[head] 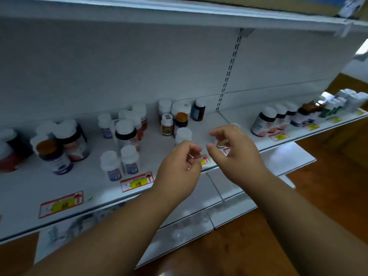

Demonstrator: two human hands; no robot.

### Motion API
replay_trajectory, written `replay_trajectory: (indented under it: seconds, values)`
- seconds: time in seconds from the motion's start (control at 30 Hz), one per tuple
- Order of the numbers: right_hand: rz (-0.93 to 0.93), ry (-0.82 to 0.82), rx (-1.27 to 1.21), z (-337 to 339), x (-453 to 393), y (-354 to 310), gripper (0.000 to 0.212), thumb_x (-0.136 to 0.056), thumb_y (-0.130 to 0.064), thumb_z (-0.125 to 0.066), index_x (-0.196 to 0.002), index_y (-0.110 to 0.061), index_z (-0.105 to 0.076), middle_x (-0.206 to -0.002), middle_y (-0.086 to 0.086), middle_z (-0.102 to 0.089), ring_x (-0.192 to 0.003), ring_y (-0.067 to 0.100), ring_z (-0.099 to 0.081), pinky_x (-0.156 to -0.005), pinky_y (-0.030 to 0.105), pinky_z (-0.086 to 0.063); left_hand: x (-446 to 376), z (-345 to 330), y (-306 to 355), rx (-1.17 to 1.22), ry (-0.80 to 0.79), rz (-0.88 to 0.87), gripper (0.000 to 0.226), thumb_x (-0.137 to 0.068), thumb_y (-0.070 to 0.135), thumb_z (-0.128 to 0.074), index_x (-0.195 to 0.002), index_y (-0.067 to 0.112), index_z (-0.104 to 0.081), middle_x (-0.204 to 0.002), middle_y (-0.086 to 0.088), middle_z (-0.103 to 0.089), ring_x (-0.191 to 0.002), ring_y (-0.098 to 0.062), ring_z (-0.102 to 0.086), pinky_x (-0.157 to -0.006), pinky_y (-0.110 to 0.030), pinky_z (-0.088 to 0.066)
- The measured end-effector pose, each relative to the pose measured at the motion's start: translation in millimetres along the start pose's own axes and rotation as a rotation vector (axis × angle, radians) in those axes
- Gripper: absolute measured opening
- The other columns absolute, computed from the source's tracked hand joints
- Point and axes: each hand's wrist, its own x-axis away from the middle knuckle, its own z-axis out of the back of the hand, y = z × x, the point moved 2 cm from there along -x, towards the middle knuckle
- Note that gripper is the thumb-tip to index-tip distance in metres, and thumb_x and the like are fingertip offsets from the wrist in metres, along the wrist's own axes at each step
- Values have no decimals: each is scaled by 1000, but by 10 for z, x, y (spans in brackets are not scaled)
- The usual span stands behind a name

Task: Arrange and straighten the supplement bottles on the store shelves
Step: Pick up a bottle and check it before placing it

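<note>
Supplement bottles stand in loose groups on the white shelf (pixel 93 188). My left hand (pixel 179 164) hovers over the shelf's front edge with fingers loosely curled and nothing in it. A white-capped bottle (pixel 183 135) stands just beyond its fingertips. To the right, the fingers of my right hand (pixel 233 148) curl round a small bottle (pixel 221 144) that is mostly hidden in the hand. Behind stand an orange-capped dark bottle (pixel 181 120), a small amber bottle (pixel 166 126) and a dark bottle with a blue label (pixel 197 110). Two white-capped purple-label bottles (pixel 119 164) stand left of my left hand.
More bottles crowd the shelf's left end (pixel 59 144) and the right section (pixel 278 120). Price tags (pixel 137 183) line the shelf's front edge. A slotted upright (pixel 229 72) splits the back panel. Lower shelves (pixel 199 220) jut out beneath, above a wooden floor (pixel 328 176).
</note>
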Motion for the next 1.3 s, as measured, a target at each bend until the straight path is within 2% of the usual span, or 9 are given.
replay_trajectory:
  seconds: [0.2,0.37,0.5,0.6,0.8,0.9,1.0,1.13,1.3]
  values:
    - [-30,-36,-47,14,-535,556,25,-85,-27,-67,-108,-19,-63,-101,-2,-57,-91,10,-55,-79,25,-46,-460,-348,69,-1,8,62,23,-85,17,-54,-95,38,-56,-95,13,-60,-84,-2,-58,-78,-32,-53]
    - [-66,-50,-48,-9,-901,976,25,-84,-27,-68,-107,-20,-63,-103,-3,-57,-87,6,-55,-67,3,-37,-907,-587,161,-27,33,72,20,-84,16,-57,-96,31,-60,-90,11,-61,-79,-7,-58,-76,-29,-51]
    - [21,-94,-86,-3,-1291,1263,22,-86,-24,-68,-107,-20,-63,-105,-6,-52,-87,5,-54,-73,11,-42,-1105,-740,135,-60,46,120,20,-85,18,-58,-96,34,-59,-88,11,-59,-77,1,-55,-66,-12,-43]
    - [91,-176,-81,-166,-1756,1507,22,-88,-25,-66,-109,-20,-61,-109,-4,-45,-90,6,-52,-72,6,-37,-1265,-878,68,-60,87,195,23,-85,21,-57,-91,42,-55,-88,15,-58,-79,5,-53,-62,-7,-39]
    - [103,-560,111,-889,-2558,1853,37,-89,-33,-63,-112,-6,-54,-112,15,-51,-91,29,-56,-64,26,-40,-1401,-1135,34,-142,387,223,26,-85,11,-59,-96,34,-55,-86,16,-55,-78,7,-51,-66,-2,-36]
    - [163,-550,93,-1099,-2711,1924,34,-85,-33,-67,-93,-10,-44,-92,11,-48,-79,24,-51,-55,28,-33,-1421,-1250,62,-203,474,228,22,-85,11,-60,-99,28,-58,-88,14,-57,-82,4,-52,-68,-3,-36]
    - [206,-487,115,-1113,-2756,1969,27,-86,-28,-65,-87,-12,-43,-84,6,-48,-77,20,-47,-61,28,-32,-1387,-1339,97,-239,557,246,22,-85,11,-62,-101,25,-60,-90,16,-55,-82,1,-52,-68,-5,-36]
    - [-40,-391,-380,-830,-2671,1980,20,-82,-30,-62,-81,-20,-45,-80,2,-56,-71,20,-59,-56,36,-52,-1326,-1442,149,-256,674,261,29,-83,22,-62,-112,19,-57,-97,12,-51,-86,3,-49,-74,-5,-36]
    - [-199,-709,-980,-479,-2355,1636,13,-71,-25,-49,-79,-25,-59,-84,5,-62,-70,17,-65,-54,31,-50,-1390,-1421,307,-28,772,330,51,-80,61,-46,-121,30,-47,-111,11,-55,-96,-4,-55,-79,-16,-43]
